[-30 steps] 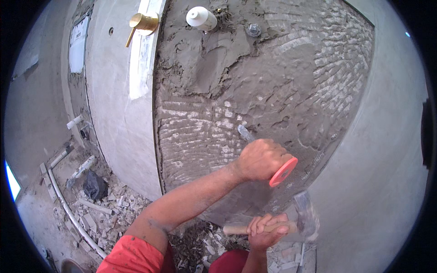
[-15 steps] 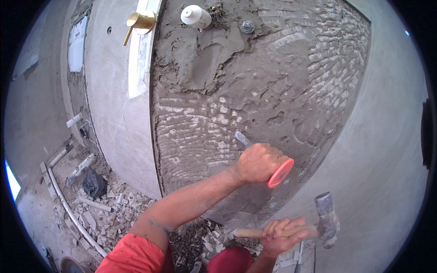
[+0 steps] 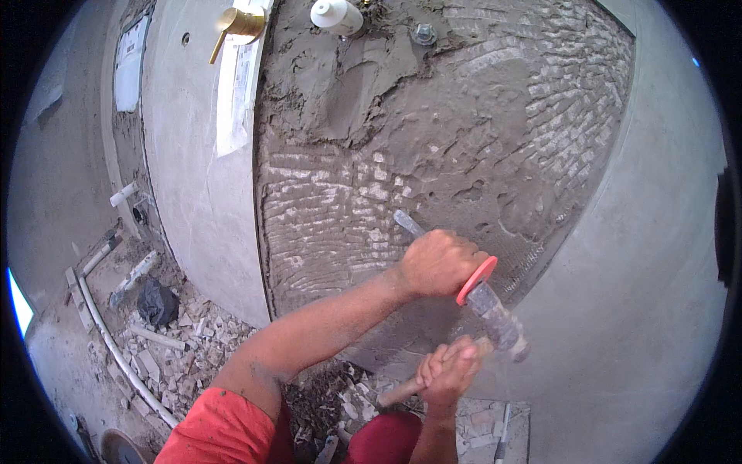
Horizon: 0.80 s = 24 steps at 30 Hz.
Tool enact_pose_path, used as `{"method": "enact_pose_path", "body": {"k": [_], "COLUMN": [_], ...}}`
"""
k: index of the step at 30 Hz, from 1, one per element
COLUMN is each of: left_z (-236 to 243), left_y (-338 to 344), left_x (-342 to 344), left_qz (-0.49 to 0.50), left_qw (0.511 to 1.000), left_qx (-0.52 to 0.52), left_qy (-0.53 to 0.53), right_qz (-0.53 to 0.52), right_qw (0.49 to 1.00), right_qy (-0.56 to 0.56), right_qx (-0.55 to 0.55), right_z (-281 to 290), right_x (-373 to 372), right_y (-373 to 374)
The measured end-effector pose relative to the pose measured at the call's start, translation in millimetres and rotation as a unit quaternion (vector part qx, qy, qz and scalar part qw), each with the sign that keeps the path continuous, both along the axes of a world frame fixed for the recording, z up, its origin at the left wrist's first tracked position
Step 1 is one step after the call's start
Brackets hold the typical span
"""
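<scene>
My left hand (image 3: 440, 263) is wrapped round a chisel whose flat metal blade (image 3: 408, 223) points up and left against the rough mortar wall (image 3: 456, 147). A red-orange round guard (image 3: 477, 280) sits at the chisel's other end, beside my thumb side. Lower and to the right, my right hand (image 3: 448, 371) grips the wooden handle of a hammer (image 3: 495, 321). The hammer's grey, mortar-stained head is up against the guard end of the chisel. Ridged, pale-streaked mortar (image 3: 325, 201) lies to the left of the blade.
A brass tap handle (image 3: 241, 25), a white fitting (image 3: 336, 17) and a metal fitting (image 3: 423, 33) stick out of the wall above. Broken rubble (image 3: 170, 356) covers the floor at lower left, with a white pipe (image 3: 116, 352) and a black plastic bag (image 3: 158, 304).
The hammer has swung up and left, from apart at lower right to the chisel's guard end. My left hand and chisel have stayed nearly in place.
</scene>
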<state>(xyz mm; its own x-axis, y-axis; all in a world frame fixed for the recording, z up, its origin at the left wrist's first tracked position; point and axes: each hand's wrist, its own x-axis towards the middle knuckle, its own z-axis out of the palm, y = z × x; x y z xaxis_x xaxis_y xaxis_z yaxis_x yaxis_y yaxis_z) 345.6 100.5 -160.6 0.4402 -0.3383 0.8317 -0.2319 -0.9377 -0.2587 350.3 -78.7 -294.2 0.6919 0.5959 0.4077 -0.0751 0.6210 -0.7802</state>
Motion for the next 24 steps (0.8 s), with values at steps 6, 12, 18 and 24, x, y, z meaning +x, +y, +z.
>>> {"method": "enact_pose_path", "body": {"k": [6, 12, 18, 24], "left_z": [-1.2, -10.1, -20.2, -19.5], "left_y": [-3.1, -16.8, -42.4, -39.7], "left_x": [6.6, 1.9, 6.2, 15.9], "left_qz": [0.02, 0.0, -0.131, -0.173], "left_qw": [1.0, 1.0, 0.984, 0.972], "left_qx": [0.02, -0.019, -0.026, -0.066], "left_qy": [0.0, -0.007, -0.12, -0.147], "right_qz": [-0.034, -0.053, -0.088, -0.36], "right_qw": [0.986, 0.979, 0.955, 0.894], "right_qy": [0.102, 0.198, -0.088, -0.25], "right_qx": [0.13, -0.018, 0.27, 0.087], "right_z": [-7.9, -4.1, -17.6, -34.3], "right_x": [-5.3, 14.5, -1.1, -2.1], "right_y": [3.0, -31.2, -83.6, -56.9]}}
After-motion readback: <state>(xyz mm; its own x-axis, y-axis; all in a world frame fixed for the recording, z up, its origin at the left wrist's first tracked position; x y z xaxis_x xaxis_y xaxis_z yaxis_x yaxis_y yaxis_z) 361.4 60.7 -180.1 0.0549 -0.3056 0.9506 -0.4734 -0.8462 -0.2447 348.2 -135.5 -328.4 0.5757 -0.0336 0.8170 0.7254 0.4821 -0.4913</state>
